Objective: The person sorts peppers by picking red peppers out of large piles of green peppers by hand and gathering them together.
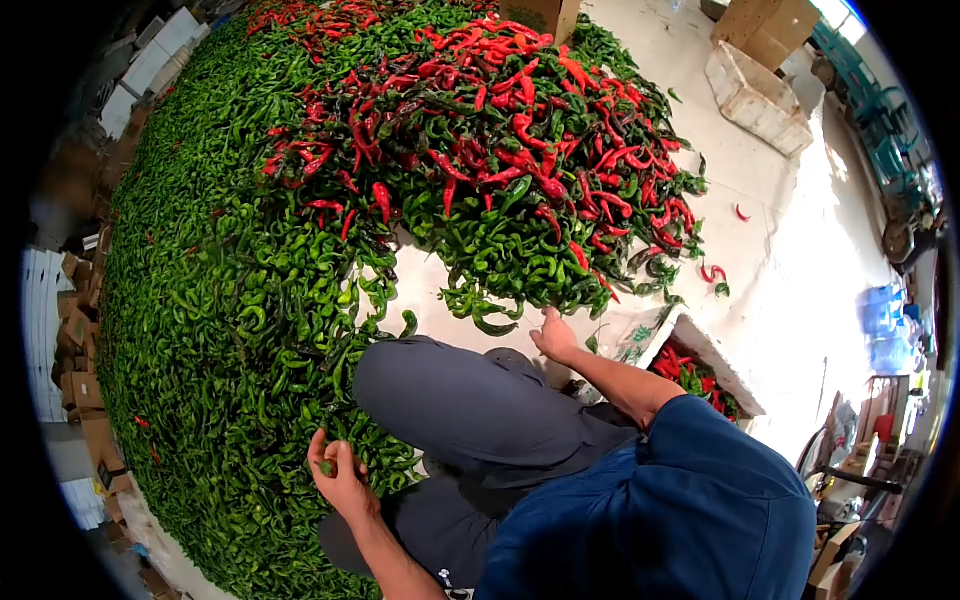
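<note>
My left hand is over the wide spread of green peppers, its fingers curled around a green pepper that shows only in part. My right hand reaches to the near edge of a heap of mixed red and green peppers. Its thumb and forefinger look apart, and I see nothing held between them; the other fingers are partly hidden. Just right of that hand stands a white foam box with red peppers and some green ones inside.
My bent knee lies between my hands. A second foam box and a cardboard box stand at the back right. Stray red peppers lie on the pale floor. Blue water bottles are at the far right.
</note>
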Demonstrator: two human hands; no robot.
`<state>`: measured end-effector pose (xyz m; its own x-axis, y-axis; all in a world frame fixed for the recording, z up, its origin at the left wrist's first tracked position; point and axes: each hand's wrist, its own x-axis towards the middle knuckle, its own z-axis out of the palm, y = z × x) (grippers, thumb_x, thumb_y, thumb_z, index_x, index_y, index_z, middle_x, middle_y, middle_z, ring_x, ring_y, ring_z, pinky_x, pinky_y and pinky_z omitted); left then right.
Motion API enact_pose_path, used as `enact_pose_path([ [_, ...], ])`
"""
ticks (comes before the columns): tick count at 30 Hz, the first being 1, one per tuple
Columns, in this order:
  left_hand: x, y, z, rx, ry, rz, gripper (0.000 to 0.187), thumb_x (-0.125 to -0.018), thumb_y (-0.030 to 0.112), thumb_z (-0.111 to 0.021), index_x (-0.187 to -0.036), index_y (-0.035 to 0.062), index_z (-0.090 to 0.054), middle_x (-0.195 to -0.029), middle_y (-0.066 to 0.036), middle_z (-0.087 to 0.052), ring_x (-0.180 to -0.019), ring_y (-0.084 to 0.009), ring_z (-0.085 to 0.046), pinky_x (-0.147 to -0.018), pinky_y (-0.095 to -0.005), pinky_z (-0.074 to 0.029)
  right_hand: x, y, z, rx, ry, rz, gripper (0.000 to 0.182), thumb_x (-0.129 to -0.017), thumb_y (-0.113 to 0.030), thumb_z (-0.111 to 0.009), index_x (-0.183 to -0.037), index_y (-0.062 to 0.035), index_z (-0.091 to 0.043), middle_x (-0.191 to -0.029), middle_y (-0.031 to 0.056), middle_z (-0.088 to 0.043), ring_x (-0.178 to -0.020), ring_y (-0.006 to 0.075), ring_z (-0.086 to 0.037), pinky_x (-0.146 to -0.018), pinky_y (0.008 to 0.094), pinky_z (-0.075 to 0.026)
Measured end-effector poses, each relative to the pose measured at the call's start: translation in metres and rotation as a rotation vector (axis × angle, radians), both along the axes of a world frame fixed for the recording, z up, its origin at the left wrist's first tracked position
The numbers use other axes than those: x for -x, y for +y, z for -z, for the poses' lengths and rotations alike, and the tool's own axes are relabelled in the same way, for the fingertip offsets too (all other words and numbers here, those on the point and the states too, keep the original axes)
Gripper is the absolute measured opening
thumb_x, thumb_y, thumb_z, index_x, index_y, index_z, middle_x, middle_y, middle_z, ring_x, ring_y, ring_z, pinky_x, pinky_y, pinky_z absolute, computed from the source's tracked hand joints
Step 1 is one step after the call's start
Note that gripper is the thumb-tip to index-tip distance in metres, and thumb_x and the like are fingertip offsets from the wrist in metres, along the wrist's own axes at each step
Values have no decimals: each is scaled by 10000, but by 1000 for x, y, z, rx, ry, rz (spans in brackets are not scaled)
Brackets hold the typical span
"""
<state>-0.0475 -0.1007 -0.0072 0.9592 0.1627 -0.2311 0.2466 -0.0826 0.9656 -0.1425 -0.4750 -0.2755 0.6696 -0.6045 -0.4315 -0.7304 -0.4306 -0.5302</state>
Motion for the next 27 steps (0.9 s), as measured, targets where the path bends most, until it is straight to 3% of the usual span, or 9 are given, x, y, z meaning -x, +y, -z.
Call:
enact_pose_path([
  [3,-2,-5,6,-16,19,-16,321,-947,155,-636,-1240,63,-541,-793,-5,-567,-539,-68,-457,-445,-220,-331,-18,-27,4,91,-110,98,652,-833,-298,-651,-1325,14,-359,-1082,300,-612,-963,461,-624,-836,527,-511],
  [6,-4,-1,13,-69,129,5,206,-957,146,-623,-1135,52,-581,-742,-11,-554,-547,-72,-472,-452,-212,-338,-52,-75,-14,166,-277,192,699,-827,-295,-677,-1359,6,-339,-1179,293,-562,-1008,463,-594,-847,515,-502],
  [9,-3,-7,15,-132,189,-2,199,-961,154,-618,-1129,55,-579,-737,-19,-564,-551,-75,-481,-452,-210,-337,-102,-143,-39,336,-509,247,831,-801,-294,-714,-1431,17,-271,-1217,260,-553,-1080,449,-554,-908,513,-465],
  [13,-7,-13,19,-187,204,-10,195,-969,208,-616,-1110,77,-582,-755,-27,-567,-554,-91,-489,-448,-235,-346,-170,-211,-82,477,-396,259,1022,-713,-338,-791,-1465,47,-217,-1245,256,-563,-1133,428,-542,-936,512,-450],
  [17,-9,-20,11,-189,243,-35,188,-967,203,-619,-1106,79,-592,-774,-29,-585,-578,-91,-518,-467,-225,-369,-200,-233,-78,224,-214,163,1040,-699,-341,-792,-1483,10,-208,-1236,241,-563,-1160,411,-518,-991,499,-438],
  [21,-9,-16,4,-193,224,-76,183,-964,173,-616,-1111,66,-598,-796,-31,-602,-614,-91,-542,-504,-210,-418,-203,-230,-52,392,-293,148,850,-732,-286,-755,-1430,-37,-338,-1309,217,-503,-1233,386,-456,-1001,472,-444],
  [22,-10,-14,2,-209,216,-92,180,-965,167,-614,-1112,65,-597,-797,-31,-602,-616,-92,-542,-507,-209,-422,-201,-232,-47,444,-405,134,673,-756,-243,-715,-1344,-47,-455,-1233,199,-564,-1186,378,-498,-979,463,-455],
  [25,-14,-1,-11,-227,204,-115,158,-966,139,-604,-1104,62,-596,-806,-32,-606,-621,-99,-551,-517,-210,-439,-200,-249,-33,298,-532,226,591,-767,-215,-699,-1283,-14,-495,-1045,194,-648,-943,370,-626,-853,435,-513],
  [27,-20,10,-17,-257,175,-154,158,-961,167,-619,-1095,84,-602,-771,-24,-594,-589,-90,-539,-495,-203,-416,-196,-254,-38,208,-543,251,553,-777,-194,-679,-1274,-29,-502,-972,183,-664,-907,355,-639,-829,435,-511],
])
